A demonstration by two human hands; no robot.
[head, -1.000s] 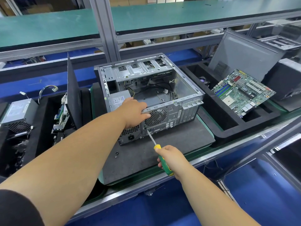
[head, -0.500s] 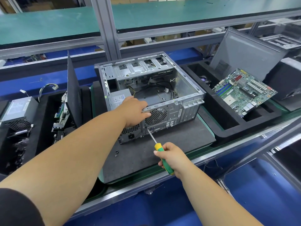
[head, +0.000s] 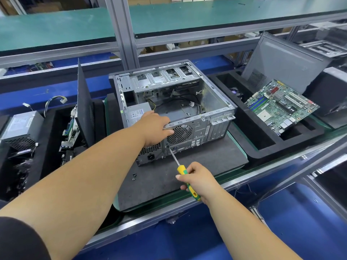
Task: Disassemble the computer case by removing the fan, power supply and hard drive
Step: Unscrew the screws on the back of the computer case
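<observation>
Head view, dead centre: the open computer case [head: 189, 102] sits on a grey foam mat [head: 206, 160]. The left hand [head: 153, 128] curls over the case's rear top rail, thumb beside the fan grille [head: 179, 134], power supply [head: 138, 113] right behind it. The right hand [head: 199, 180] is wrapped round a yellow-green screwdriver [head: 185, 175], tip touching the rear panel under the grille. Two loose screws [head: 134, 176] lie lower left on the mat. A motherboard [head: 279, 106] leans in the black tray at right.
</observation>
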